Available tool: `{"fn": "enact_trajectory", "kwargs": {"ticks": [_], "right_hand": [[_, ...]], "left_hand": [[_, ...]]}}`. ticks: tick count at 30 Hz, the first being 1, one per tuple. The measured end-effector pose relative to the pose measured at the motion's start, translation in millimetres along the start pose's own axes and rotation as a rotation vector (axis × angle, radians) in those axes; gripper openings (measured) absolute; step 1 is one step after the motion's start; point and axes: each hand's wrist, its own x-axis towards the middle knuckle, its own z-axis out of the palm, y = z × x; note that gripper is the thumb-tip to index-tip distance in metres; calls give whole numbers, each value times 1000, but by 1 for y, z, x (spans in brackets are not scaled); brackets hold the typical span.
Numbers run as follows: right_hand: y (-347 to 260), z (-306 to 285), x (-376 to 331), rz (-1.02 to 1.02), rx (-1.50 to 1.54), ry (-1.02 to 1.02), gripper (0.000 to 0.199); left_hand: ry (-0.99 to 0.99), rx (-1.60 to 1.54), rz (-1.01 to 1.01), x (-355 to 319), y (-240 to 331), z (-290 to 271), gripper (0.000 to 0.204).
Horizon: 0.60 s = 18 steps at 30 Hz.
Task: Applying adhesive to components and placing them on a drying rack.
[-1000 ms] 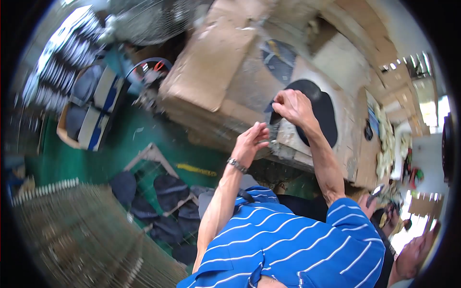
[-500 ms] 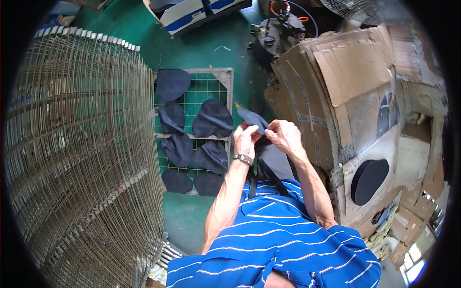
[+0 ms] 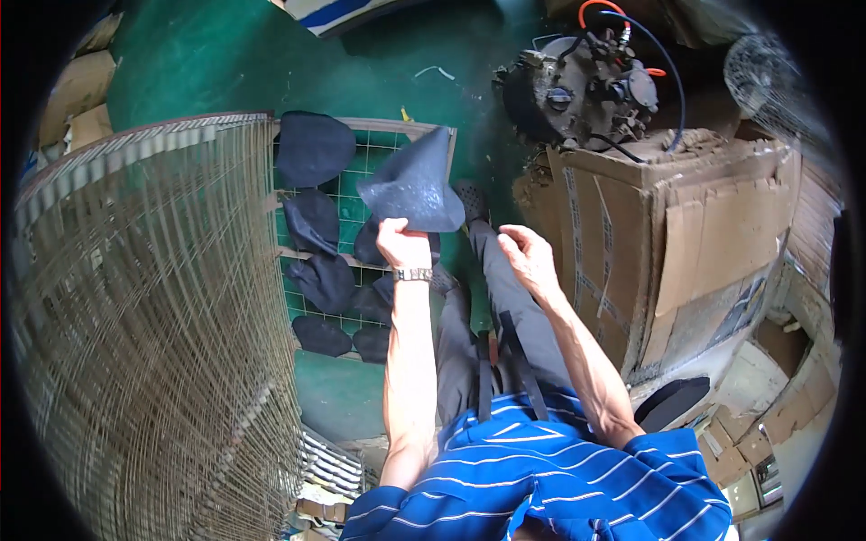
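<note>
Just above the middle of the frame, the dark grey sheet (image 3: 413, 194) hangs from the left hand (image 3: 402, 242) – its fingers clamped on the lower edge, the upper end drawn into a point at the upper right. We judge it light, since one hand bears it, and pliable but not limp: it folds into a peak yet keeps its shape beyond the grip. It looks like a felt or coated cloth, unlikely to break. The pale sheen across its lower half might mean a smooth, slightly slippery face, so we would take it near the rim, thumb on one face and fingers on the other, a second grip going to the opposite edge.

Right of centre, the right hand (image 3: 530, 261) stands apart from the sheet, its fingers half curled and holding nothing we can make out; whether the tips meet, we cannot tell. Below and left of the sheet, similar dark pieces (image 3: 316, 149) lie on a wire-grid frame (image 3: 397, 126) on the green floor (image 3: 207, 72), some flat, some rumpled.

As for writing, we find no label on the sheet. Printed strips (image 3: 575, 239) run down the large carton (image 3: 622, 270) at right – too small to read. The white-and-blue box (image 3: 336, 13) at the top edge shows no legible words.
</note>
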Motion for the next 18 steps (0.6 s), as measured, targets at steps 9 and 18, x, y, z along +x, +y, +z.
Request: {"fn": "enact_trajectory", "kwargs": {"ticks": [9, 18], "right_hand": [[123, 25, 94, 199, -287, -134, 32], [224, 138, 136, 216, -245, -280, 31]], "left_hand": [[-165, -63, 5, 209, -14, -63, 45], [282, -2, 5, 418, -36, -237, 58]]}}
